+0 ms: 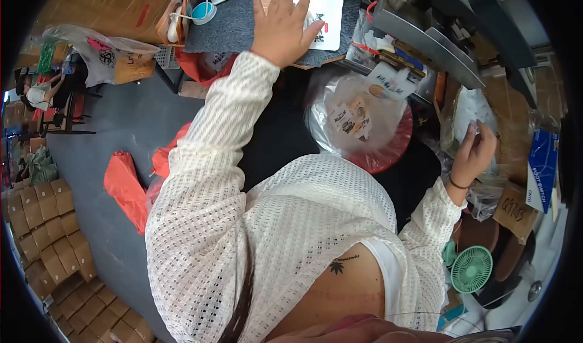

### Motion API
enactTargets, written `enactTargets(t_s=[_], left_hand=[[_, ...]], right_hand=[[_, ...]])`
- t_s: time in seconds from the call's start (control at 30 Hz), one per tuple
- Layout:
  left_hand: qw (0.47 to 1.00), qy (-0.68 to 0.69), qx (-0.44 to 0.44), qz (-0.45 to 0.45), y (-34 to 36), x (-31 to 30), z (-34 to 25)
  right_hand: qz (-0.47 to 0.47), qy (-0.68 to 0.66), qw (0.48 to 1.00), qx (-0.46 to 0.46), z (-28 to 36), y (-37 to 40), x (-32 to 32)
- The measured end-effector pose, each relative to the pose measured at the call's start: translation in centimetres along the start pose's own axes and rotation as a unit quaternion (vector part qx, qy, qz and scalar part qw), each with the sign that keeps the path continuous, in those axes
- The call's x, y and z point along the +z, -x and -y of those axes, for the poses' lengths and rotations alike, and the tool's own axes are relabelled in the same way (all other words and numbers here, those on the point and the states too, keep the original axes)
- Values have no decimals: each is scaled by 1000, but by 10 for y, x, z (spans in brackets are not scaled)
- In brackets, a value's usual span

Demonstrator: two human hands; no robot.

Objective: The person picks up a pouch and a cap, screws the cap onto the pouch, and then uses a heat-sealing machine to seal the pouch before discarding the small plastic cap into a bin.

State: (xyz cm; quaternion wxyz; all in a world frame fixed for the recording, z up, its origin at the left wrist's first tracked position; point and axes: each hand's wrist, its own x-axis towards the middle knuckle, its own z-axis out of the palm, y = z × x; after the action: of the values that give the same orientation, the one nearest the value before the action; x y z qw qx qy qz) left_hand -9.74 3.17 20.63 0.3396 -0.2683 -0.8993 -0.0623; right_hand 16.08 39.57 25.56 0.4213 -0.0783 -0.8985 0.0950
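Note:
My left hand lies palm down with its fingers spread on the edge of a flat white printed pouch. Black characters and a small red mark show on the pouch, and a grey mat is under it. Over at the right, my right hand has its fingers bent and closed at a pile of crumpled white material in a container. What is between those fingertips is too small to tell. Between my arms, at lap height, a clear plastic bag holding printed pouches sits in a red round tub.
A blue-lidded cup stands on the mat's far left. Metal machine parts line the right of the table. A green fan and a foot switch box are at right. Stacked cartons and a seated person are left.

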Motion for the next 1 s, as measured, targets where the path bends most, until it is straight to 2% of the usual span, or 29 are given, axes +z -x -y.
enactTargets(t_s=[0.1,0.13,0.23,0.27,0.3,0.37,0.43,0.47,0.57,0.6,0.67,0.7,0.73,0.83,0.87,0.9,0.97,1.0], left_hand=[[986,153,48,46,36,-16,-12],[991,90,83,45,48,-28,-23],[969,206,77,109,61,-44,-23],[969,231,39,82,63,-49,-31],[928,350,-35,125,60,-58,-39],[782,562,-175,204,54,-72,-57],[760,595,-158,209,54,-78,-79],[745,604,-150,240,53,-80,-89],[701,632,-160,289,53,-87,-117],[679,648,-171,300,52,-91,-126],[648,653,-181,348,46,-103,-138],[609,678,-187,367,50,-101,-143],[569,702,-193,383,56,-95,-149],[452,743,-206,448,59,-99,-159],[403,759,-223,460,58,-103,-163],[353,773,-237,471,57,-105,-167],[341,770,-235,485,61,-94,-169],[340,771,-233,485,61,-89,-169]], right_hand=[[-12,-57,998,-3,15,3,-12],[3,-73,997,-9,21,3,-16],[59,-128,990,-3,41,3,-24],[97,-154,983,14,49,4,-23],[133,-180,974,29,58,3,-20],[192,-225,955,2,82,-3,-10],[252,-288,923,-34,93,-6,0],[242,-314,917,-40,99,-9,0],[169,-419,881,144,106,-17,-5],[166,-445,867,149,108,-23,-7],[200,-371,899,119,106,-24,-6],[216,-334,912,102,104,-26,-6],[194,-297,934,33,99,-29,-8],[281,-232,931,-3,87,-31,-22],[290,-233,928,1,84,-31,-24],[258,-218,941,0,77,-28,-22],[186,-185,965,-4,60,-24,-17],[181,-157,965,104,58,-28,-25]])
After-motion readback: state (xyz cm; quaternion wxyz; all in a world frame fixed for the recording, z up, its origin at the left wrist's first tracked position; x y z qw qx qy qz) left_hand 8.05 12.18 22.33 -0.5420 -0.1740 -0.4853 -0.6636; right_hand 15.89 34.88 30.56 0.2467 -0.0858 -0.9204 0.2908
